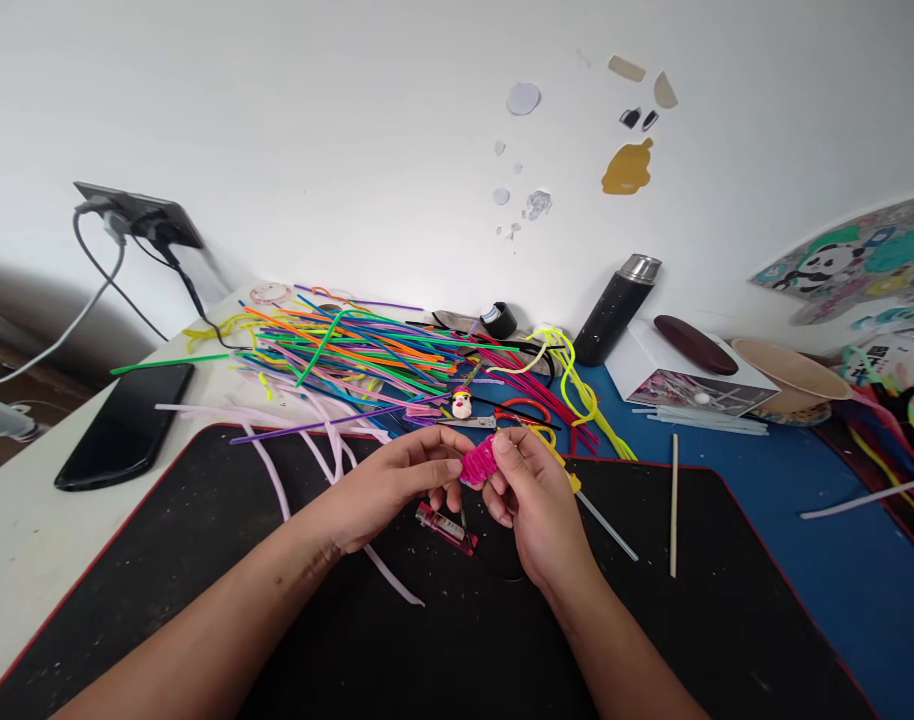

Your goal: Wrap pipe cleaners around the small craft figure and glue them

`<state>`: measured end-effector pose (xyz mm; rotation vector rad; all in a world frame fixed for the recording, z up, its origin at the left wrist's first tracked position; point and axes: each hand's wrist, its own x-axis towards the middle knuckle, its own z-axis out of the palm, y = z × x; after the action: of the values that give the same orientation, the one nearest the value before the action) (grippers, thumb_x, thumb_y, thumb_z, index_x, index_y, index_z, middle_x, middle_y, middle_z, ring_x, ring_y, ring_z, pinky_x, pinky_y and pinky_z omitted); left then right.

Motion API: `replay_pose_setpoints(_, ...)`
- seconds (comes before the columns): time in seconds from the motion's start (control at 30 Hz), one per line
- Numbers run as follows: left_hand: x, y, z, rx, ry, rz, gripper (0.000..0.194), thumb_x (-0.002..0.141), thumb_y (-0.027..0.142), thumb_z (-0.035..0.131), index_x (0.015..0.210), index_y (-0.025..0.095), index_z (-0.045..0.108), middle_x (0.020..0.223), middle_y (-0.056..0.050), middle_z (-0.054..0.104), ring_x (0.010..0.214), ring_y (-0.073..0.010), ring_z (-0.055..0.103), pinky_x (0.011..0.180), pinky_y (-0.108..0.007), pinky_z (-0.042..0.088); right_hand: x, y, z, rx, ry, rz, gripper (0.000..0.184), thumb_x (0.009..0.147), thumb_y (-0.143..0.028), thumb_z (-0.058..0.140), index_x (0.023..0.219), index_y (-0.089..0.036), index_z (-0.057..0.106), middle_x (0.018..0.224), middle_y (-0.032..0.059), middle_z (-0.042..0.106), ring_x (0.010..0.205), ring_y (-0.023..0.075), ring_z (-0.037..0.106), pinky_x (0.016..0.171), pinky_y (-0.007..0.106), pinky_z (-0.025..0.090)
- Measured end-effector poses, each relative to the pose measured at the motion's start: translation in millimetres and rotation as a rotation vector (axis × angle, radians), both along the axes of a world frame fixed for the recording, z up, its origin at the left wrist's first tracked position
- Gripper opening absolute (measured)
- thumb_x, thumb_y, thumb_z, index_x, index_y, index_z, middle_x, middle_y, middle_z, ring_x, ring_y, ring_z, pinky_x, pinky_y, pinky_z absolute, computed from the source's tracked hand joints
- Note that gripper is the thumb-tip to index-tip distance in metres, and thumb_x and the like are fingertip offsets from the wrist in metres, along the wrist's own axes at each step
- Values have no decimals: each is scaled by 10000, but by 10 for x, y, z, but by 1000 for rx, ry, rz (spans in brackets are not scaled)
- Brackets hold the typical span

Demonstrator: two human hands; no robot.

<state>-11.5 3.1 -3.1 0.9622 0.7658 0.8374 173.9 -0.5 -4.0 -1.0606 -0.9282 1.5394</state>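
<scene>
A small magenta coil of pipe cleaner (479, 461) is held between my two hands over the black mat. The fingers of my left hand (408, 470) pinch its left end. At the other end, the thumb and fingers of my right hand (536, 490) close on it. Just below my hands lies a red lighter (446, 528) with a white label. Behind them sit a small white figure (461, 403) with a yellow top and scissors (524, 411) with orange-red handles, partly covered.
A pile of coloured pipe cleaners (352, 345) spreads along the wall. A black phone (125, 425) lies left, a wooden stick (674, 505) and clear glue stick (607, 525) right. A black thermos (618, 310) leans beside a white box (652, 360) and a beige bowl (791, 370).
</scene>
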Motion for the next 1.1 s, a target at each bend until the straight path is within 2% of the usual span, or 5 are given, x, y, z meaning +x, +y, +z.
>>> replay_pose_setpoints(0.63,1,-8,15,39,1,-33,263,902,316,793,1114,186,708,882,-7,689,747,-145,627,674,-295,410,-12,-9,30,-39,-24,0,553,775,-669,881,852,-211,581,561,-103,482,398,55,428,388,165,243)
replay_pose_setpoints(1.1,5,-9,45,47,13,-32,255,898,314,798,1090,186,690,884,-11,682,746,-159,616,688,-311,413,-16,-17,9,-42,-25,3,533,796,-657,868,860,-212,582,557,-104,474,400,59,422,394,167,234)
